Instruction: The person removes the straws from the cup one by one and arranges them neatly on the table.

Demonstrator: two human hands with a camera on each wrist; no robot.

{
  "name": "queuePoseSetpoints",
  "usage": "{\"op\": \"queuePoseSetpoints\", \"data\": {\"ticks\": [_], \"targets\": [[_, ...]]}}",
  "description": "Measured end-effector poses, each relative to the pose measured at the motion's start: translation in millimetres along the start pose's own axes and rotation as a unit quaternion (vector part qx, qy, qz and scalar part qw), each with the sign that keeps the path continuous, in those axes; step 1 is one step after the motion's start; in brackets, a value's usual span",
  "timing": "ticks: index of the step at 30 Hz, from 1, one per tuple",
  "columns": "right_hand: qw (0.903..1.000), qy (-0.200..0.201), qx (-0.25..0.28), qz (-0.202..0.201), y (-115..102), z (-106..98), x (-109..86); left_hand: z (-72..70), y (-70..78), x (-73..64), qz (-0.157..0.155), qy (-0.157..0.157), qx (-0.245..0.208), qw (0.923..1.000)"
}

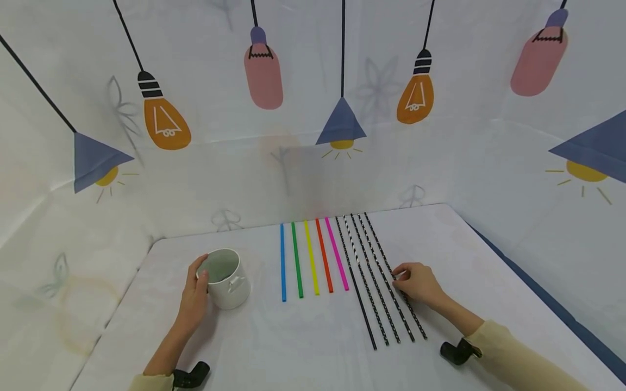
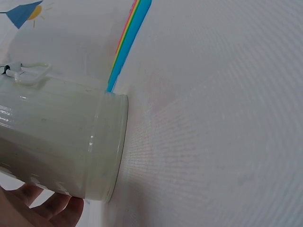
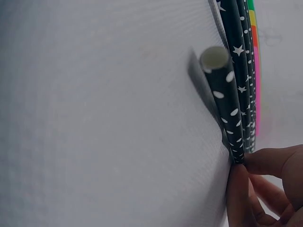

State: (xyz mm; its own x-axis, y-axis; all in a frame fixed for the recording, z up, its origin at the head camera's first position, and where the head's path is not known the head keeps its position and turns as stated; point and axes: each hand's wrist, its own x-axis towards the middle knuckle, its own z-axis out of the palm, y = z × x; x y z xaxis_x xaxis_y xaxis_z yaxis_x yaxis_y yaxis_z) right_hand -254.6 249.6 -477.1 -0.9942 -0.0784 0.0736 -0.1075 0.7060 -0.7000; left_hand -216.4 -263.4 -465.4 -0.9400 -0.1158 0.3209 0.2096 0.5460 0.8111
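A pale mug (image 1: 226,290) stands upright on the left side of the table, its handle facing right. My left hand (image 1: 194,301) grips its left side, thumb near the rim; in the left wrist view the fingers (image 2: 68,210) curl under the mug wall. My right hand (image 1: 420,283) pinches the rightmost straw (image 1: 418,324), black with white dots, between thumb and fingertips around mid-length. The right wrist view shows its round open end (image 3: 215,57) pointing at the camera. Beside it lies a black straw with white stars (image 3: 239,52).
Several black-and-white patterned straws (image 1: 364,304) lie side by side left of my right hand. Further left is a row of plain sticks: blue (image 1: 283,266), green (image 1: 296,263), yellow (image 1: 311,260), red (image 1: 324,258) and pink (image 1: 337,255). A printed cloth wall (image 1: 220,179) rises behind the white table (image 1: 274,347).
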Motion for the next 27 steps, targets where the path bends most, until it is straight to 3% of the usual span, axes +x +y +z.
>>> {"op": "queuePoseSetpoints", "data": {"ticks": [21,27], "targets": [[0.9996,0.01,-0.016,-0.022,-2.0,-5.3,-1.8,1.3,-4.1,-3.5,0.031,0.002,0.01,0.9995],[0.9988,0.007,-0.009,-0.049,-11.5,-24.2,8.1,-10.2,-6.1,-3.9,0.072,0.022,0.004,0.9972]]}}
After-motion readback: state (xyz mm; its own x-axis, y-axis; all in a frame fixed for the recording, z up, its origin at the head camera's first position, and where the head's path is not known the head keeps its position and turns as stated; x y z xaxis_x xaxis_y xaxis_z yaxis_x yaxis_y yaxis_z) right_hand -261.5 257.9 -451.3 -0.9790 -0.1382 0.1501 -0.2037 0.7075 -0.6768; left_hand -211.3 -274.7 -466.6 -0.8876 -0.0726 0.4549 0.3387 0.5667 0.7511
